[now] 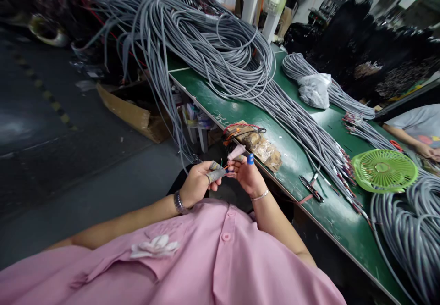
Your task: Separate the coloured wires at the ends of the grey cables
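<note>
In front of my shirt, both hands meet over a few thin coloured wires (226,168), some orange and some green, at the end of a grey cable. My left hand (197,183) is closed, with its grey-taped thumb and forefinger pinching the wires. My right hand (248,176) is closed on the same wires from the other side; a blue cover sits on its thumb and pale wraps on its fingers. The fingers partly hide the wire ends. Just beyond my right hand, a tape-wrapped block (264,149) lies on the green table's edge (213,112).
A large bundle of grey cables (220,52) spreads along the table and hangs over its edge. Cutters (311,189) and a green fan (385,171) lie to the right. Another person's hand (426,151) works at far right. A cardboard box (127,117) is on the floor.
</note>
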Demonstrator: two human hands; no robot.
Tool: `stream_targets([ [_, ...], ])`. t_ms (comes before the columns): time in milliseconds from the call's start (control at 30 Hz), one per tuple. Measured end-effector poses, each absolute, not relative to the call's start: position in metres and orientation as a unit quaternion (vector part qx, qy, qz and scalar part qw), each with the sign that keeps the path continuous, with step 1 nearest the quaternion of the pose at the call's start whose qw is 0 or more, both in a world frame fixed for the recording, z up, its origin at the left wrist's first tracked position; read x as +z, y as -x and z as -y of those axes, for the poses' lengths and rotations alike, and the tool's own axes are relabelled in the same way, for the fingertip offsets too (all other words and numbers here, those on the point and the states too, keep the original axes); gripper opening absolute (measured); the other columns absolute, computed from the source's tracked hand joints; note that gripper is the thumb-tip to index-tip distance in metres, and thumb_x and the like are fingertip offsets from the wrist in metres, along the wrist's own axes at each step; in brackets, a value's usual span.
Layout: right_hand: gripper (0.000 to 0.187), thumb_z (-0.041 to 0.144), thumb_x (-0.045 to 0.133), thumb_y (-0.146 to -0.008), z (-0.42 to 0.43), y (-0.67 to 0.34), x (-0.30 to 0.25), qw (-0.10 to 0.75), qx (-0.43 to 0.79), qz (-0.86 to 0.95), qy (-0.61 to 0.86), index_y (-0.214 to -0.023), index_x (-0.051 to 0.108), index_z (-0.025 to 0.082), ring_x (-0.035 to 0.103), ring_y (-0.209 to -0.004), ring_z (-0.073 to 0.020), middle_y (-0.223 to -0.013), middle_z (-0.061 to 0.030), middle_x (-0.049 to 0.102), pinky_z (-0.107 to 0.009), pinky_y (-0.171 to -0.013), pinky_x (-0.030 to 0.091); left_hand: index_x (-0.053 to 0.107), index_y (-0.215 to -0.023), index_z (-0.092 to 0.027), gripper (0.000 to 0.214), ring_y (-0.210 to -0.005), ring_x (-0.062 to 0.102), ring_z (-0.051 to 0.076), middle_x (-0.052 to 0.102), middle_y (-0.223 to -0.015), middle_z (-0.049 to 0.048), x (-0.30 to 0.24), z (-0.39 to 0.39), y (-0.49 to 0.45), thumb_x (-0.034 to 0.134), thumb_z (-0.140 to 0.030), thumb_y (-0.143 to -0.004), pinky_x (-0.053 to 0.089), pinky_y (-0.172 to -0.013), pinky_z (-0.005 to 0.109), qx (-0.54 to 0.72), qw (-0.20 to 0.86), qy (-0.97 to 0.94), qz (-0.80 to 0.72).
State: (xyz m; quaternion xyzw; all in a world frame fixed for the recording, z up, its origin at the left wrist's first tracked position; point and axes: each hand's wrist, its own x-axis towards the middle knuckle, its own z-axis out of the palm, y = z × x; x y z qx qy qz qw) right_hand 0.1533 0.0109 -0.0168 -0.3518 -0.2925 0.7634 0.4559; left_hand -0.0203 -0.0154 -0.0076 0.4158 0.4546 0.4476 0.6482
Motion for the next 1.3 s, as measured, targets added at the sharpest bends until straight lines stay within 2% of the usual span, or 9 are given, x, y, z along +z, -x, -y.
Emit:
stream_targets([
  [100,0.044,0.052,0.078,-0.067,0.006,-0.156,-0.014,0.434,0.719,0.375,0.393,-0.095,0.067,0.019,0.061,-0.077,-0.0145,-0.093,-0.0044,0.067,-0.027,-0.067,0.050,0.061,-0.071,-0.016,0.009,-0.041,0.052,0.009,0.062,-0.056,-0.0001,-0.009,0.019,0.022,0.062,-0.024,-0.076,0.036,-0.039,0.019,0.432,0.637,-0.443,-0.460],
  [167,0.033,0.041,0.080,-0.069,0.014,-0.153,-0.012,0.445,0.670,0.414,0.427,-0.091,0.069,0.019,0.058,-0.074,-0.0129,-0.087,-0.0021,0.067,-0.024,-0.065,0.047,0.060,-0.072,-0.016,0.007,-0.042,0.053,0.009,0.062,-0.057,-0.0001,-0.010,0.020,0.022,0.062,-0.022,-0.075,0.038,-0.041,0.020,0.421,0.634,-0.458,-0.459],
  [267,0.023,0.037,0.078,-0.071,0.017,-0.147,-0.011,0.473,0.626,0.435,0.442,-0.084,0.069,0.019,0.056,-0.068,-0.0113,-0.077,0.0001,0.066,-0.024,-0.065,0.046,0.059,-0.072,-0.016,0.005,-0.044,0.054,0.010,0.062,-0.058,-0.0002,-0.013,0.021,0.020,0.061,-0.021,-0.074,0.040,-0.043,0.021,0.393,0.641,-0.477,-0.456],
  [467,0.024,0.035,0.081,-0.066,0.014,-0.147,-0.007,0.445,0.636,0.457,0.434,-0.078,0.070,0.017,0.056,-0.063,-0.0113,-0.071,0.0006,0.066,-0.025,-0.064,0.048,0.060,-0.072,-0.015,0.008,-0.044,0.057,0.012,0.063,-0.056,0.0006,-0.012,0.020,0.019,0.062,-0.022,-0.074,0.041,-0.043,0.021,0.326,0.676,-0.499,-0.434],
  [833,0.022,0.034,0.081,-0.066,0.016,-0.146,-0.003,0.476,0.631,0.395,0.468,-0.072,0.070,0.016,0.057,-0.059,-0.0111,-0.064,0.0007,0.066,-0.025,-0.061,0.046,0.062,-0.066,-0.015,0.017,-0.044,0.056,0.012,0.063,-0.056,0.0024,-0.013,0.021,0.017,0.066,-0.029,-0.075,0.040,-0.043,0.021,0.408,0.675,-0.436,-0.433],
  [933,0.028,0.042,0.077,-0.071,0.013,-0.152,-0.009,0.484,0.649,0.367,0.458,-0.077,0.070,0.016,0.055,-0.057,-0.0094,-0.065,0.0007,0.064,-0.023,-0.058,0.046,0.061,-0.065,-0.015,0.016,-0.042,0.054,0.011,0.062,-0.054,0.0019,-0.013,0.020,0.019,0.066,-0.028,-0.074,0.040,-0.041,0.021,0.427,0.682,-0.414,-0.426],
  [1100,0.047,0.061,0.057,-0.083,-0.011,-0.158,-0.014,0.494,0.701,0.268,0.438,-0.087,0.067,0.015,0.050,-0.054,-0.0078,-0.072,-0.0010,0.063,-0.022,-0.053,0.048,0.061,-0.066,-0.015,0.015,-0.037,0.048,0.009,0.060,-0.051,0.0009,-0.007,0.009,0.025,0.069,-0.027,-0.070,0.034,-0.035,0.019,0.430,0.727,-0.359,-0.397],
  [1200,0.049,0.062,0.059,-0.081,-0.025,-0.152,-0.011,0.450,0.755,0.270,0.394,-0.092,0.066,0.015,0.050,-0.055,-0.0083,-0.077,-0.0021,0.065,-0.022,-0.052,0.047,0.061,-0.067,-0.014,0.017,-0.034,0.044,0.008,0.057,-0.047,0.0002,-0.001,0.001,0.027,0.072,-0.028,-0.067,0.030,-0.033,0.019,0.414,0.757,-0.337,-0.377],
  [1300,0.042,0.056,0.067,-0.077,-0.028,-0.144,-0.011,0.489,0.710,0.311,0.400,-0.085,0.065,0.016,0.044,-0.051,-0.0069,-0.070,0.0002,0.063,-0.020,-0.049,0.042,0.061,-0.066,-0.014,0.018,-0.032,0.042,0.007,0.056,-0.046,0.0002,0.000,-0.006,0.026,0.073,-0.028,-0.066,0.028,-0.031,0.018,0.402,0.767,-0.327,-0.379],
])
